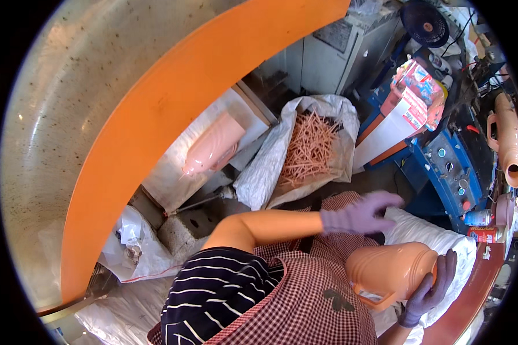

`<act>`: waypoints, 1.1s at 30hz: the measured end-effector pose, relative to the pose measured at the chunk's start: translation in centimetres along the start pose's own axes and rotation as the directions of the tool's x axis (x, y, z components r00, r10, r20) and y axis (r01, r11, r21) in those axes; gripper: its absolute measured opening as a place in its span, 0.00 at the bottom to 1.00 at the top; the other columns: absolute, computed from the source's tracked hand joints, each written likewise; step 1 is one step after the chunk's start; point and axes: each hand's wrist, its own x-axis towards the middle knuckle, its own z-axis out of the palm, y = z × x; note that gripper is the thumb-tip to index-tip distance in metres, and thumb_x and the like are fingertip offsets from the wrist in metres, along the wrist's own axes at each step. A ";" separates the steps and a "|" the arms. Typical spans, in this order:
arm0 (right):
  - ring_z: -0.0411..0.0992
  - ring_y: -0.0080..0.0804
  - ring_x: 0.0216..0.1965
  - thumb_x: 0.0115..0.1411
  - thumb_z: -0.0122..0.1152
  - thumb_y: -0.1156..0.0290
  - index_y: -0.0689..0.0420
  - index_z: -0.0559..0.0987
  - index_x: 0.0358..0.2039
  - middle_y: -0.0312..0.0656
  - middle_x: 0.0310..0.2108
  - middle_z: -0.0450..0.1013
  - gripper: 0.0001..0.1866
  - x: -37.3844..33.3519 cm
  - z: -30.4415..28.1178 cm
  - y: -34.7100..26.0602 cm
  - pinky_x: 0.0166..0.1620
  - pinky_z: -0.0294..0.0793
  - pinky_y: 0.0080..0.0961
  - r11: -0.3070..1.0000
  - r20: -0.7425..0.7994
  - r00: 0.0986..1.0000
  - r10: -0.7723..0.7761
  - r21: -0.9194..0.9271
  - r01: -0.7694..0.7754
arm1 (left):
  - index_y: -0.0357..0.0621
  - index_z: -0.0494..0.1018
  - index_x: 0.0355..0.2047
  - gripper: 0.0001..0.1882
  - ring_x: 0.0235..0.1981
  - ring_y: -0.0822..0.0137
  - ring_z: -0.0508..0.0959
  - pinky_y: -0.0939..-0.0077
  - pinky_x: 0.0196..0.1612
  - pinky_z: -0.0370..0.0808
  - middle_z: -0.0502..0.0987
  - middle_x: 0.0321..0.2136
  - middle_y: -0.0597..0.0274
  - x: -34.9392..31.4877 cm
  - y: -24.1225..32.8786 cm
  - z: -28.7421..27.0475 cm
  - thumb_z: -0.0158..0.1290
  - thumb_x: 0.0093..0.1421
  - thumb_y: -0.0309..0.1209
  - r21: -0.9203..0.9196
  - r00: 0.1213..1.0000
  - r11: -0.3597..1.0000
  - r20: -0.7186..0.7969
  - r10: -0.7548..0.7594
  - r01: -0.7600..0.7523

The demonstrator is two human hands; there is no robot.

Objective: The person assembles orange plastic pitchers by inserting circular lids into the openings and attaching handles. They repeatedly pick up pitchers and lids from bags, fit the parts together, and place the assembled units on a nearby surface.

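My right hand (430, 290), in a dark purple glove, grips the end of a peach-coloured plastic jug (394, 265) at the lower right. The jug lies on its side before my checked apron, with a loop handle on its lower side. My left hand (365, 213), in a lighter purple glove, is held above and apart from the jug, its fingers stretched out and nothing in them. Another jug of the same colour (214, 142) lies on a pale board (170, 187) at the left of centre.
A white woven sack (262, 172) holds many thin peach-coloured plastic strips (309, 150). A curved orange band (118, 135) edges a big metal surface at the left. At the right are a blue control panel (452, 167), another jug (505, 138), spray cans (482, 233) and a fan (425, 24).
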 end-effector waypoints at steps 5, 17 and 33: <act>0.62 0.58 0.63 0.64 0.44 0.67 0.69 0.74 0.52 0.59 0.60 0.65 0.22 0.6 0.7 -0.8 0.64 0.58 0.52 0.996 0.007 1.000 0.012 -0.085 -0.012 | 0.36 0.73 0.50 0.21 0.50 0.62 0.76 0.70 0.55 0.72 0.76 0.48 0.52 -6.3 -3.5 -9.5 0.58 0.58 0.33 0.050 0.887 0.936 -0.341 -0.313 0.350; 0.62 0.59 0.62 0.65 0.44 0.67 0.70 0.74 0.52 0.60 0.60 0.65 0.22 1.8 1.6 -2.0 0.64 0.60 0.51 0.993 0.026 0.999 0.020 -0.116 -0.017 | 0.38 0.73 0.49 0.18 0.47 0.65 0.78 0.70 0.53 0.74 0.78 0.45 0.55 -14.7 -10.2 -20.4 0.58 0.60 0.30 0.333 0.771 0.794 -0.587 -0.247 0.508; 0.63 0.58 0.62 0.69 0.38 0.64 0.69 0.71 0.55 0.62 0.61 0.62 0.24 1.8 1.6 -1.3 0.61 0.65 0.50 0.987 0.035 0.997 0.076 -0.144 -0.070 | 0.52 0.54 0.66 0.58 0.62 0.42 0.60 0.42 0.60 0.60 0.60 0.63 0.47 -28.2 -14.1 -44.7 0.69 0.37 0.55 0.452 0.420 -0.399 -0.891 -0.170 0.798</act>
